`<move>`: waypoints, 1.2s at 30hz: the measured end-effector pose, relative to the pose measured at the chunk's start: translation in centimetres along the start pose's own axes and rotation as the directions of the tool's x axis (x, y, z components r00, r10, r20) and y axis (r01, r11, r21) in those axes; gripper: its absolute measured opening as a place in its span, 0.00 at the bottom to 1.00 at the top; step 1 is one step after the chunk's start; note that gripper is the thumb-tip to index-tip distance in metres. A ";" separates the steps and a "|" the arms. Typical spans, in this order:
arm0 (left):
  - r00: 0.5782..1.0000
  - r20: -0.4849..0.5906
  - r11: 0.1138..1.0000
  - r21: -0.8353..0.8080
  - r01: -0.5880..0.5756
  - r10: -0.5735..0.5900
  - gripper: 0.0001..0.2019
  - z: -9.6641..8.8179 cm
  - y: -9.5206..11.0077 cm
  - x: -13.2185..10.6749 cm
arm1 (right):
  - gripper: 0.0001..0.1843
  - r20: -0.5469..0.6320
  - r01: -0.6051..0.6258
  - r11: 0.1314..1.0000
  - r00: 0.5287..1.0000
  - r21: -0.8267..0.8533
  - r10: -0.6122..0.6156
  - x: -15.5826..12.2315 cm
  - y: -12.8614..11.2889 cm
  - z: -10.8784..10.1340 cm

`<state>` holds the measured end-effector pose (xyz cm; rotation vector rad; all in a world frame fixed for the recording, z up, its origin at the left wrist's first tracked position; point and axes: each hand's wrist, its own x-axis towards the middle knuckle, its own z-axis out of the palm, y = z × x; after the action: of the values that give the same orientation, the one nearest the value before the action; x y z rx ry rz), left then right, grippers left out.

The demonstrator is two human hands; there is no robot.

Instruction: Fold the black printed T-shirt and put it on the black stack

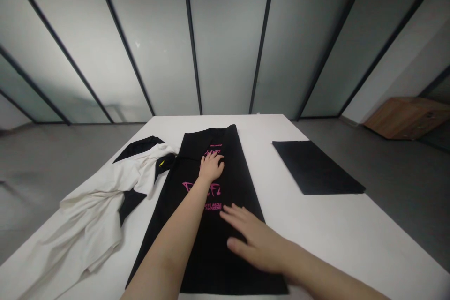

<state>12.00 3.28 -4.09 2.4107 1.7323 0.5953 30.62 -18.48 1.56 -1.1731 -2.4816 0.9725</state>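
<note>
A black shirt (207, 248) with pink lettering lies flat on the white table, its sides folded in to make a long strip running away from me. My left hand (211, 167) rests on its upper part, palm down with the fingers spread, covering some of the print. Closer to me, my right hand (255, 239) is over the shirt's right side, fingers stretched out and thumb apart. Whether the right palm touches the cloth I cannot tell. Neither hand grips anything.
A crumpled white and black garment (101, 197) lies along the left of the white table (260, 131), touching the shirt. On the right is a flat black rectangular piece (318, 168). Frosted glass panels (228, 37) stand behind, and a wooden cabinet (408, 117) is at far right.
</note>
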 end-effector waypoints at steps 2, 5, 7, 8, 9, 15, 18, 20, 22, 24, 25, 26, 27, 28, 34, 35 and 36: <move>1.000 -0.007 1.000 -0.001 -0.002 0.002 0.17 -0.1 0.0 0.0 | 0.32 -0.247 -0.026 0.998 0.969 -0.058 0.011 3.0 0.9 -0.8; 1.000 -0.009 1.000 -0.004 -0.002 0.002 0.17 -0.1 -0.1 -0.1 | 0.33 -0.435 -0.216 0.954 0.894 -0.206 0.109 7.0 2.8 -0.6; 1.000 -0.012 1.000 -0.008 -0.003 0.003 0.17 -0.1 -0.1 -0.1 | 0.36 -0.412 -0.325 0.901 0.891 -0.288 0.189 8.6 4.0 0.3; 1.000 -0.015 1.000 -0.010 -0.007 0.006 0.17 -0.1 -0.1 -0.2 | 0.37 -0.391 -0.349 0.881 0.895 -0.319 0.213 9.0 4.4 0.8; 1.000 -0.019 1.000 -0.014 -0.012 0.012 0.17 -0.1 -0.1 -0.2 | 0.39 -0.369 -0.359 0.868 0.901 -0.344 0.227 9.2 4.7 1.2; 0.998 -0.048 0.999 -0.019 -0.042 0.041 0.16 -0.5 0.2 -0.8 | 0.39 -0.318 -0.345 0.861 0.920 -0.375 0.230 7.6 4.4 2.2; 0.998 -0.050 0.999 -0.020 -0.050 0.049 0.16 -0.8 0.2 -1.1 | 0.39 -0.295 -0.336 0.873 0.926 -0.353 0.237 6.2 3.3 2.8; 0.996 -0.062 0.998 -0.017 -0.064 0.063 0.15 -1.1 0.3 -1.4 | 0.40 -0.263 -0.308 0.887 0.938 -0.343 0.224 5.0 2.5 3.6; 0.992 -0.082 0.995 -0.020 -0.094 0.092 0.15 -1.4 0.6 -1.8 | 0.43 -0.215 -0.254 0.908 0.958 -0.333 0.190 3.6 1.7 4.3; 0.986 -0.105 0.990 -0.037 -0.136 0.131 0.14 -1.7 1.1 -2.4 | 0.47 -0.153 -0.169 0.936 0.980 -0.308 0.127 2.2 1.2 4.6; 0.982 -0.112 0.986 -0.052 -0.161 0.154 0.14 -1.7 1.5 -2.8 | 0.48 -0.118 -0.118 0.952 0.989 -0.284 0.087 1.6 1.2 4.6; 0.978 -0.109 0.980 -0.069 -0.188 0.180 0.14 -1.7 1.9 -3.3 | 0.47 -0.083 -0.066 0.966 0.995 -0.249 0.047 1.2 1.3 4.3; 0.973 -0.094 0.973 -0.084 -0.217 0.209 0.14 -1.6 2.3 -3.8 | 0.43 -0.064 -0.030 0.980 0.998 -0.199 0.017 0.9 1.6 4.0; 0.969 -0.067 0.965 -0.097 -0.243 0.238 0.13 -1.4 2.8 -4.4 | 0.36 -0.082 -0.023 0.990 0.997 -0.139 0.011 0.7 2.1 3.5; 0.958 0.098 0.962 -0.063 -0.265 0.271 0.20 -0.6 4.2 -7.5 | 0.22 -0.572 -0.352 0.930 0.742 0.111 0.349 0.4 6.0 1.0; 0.959 0.111 0.965 -0.058 -0.257 0.262 0.20 -0.6 4.2 -7.8 | 0.24 -0.567 -0.370 0.917 0.728 0.147 0.385 0.2 6.3 0.7; 0.960 0.121 0.967 -0.056 -0.249 0.254 0.21 -0.6 4.2 -8.0 | 0.25 -0.535 -0.368 0.910 0.738 0.194 0.412 0.0 6.3 0.5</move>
<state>13.36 -5.66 -4.13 2.5982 1.3638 0.4850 34.24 -15.80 -2.94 -1.7064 -1.7457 0.6531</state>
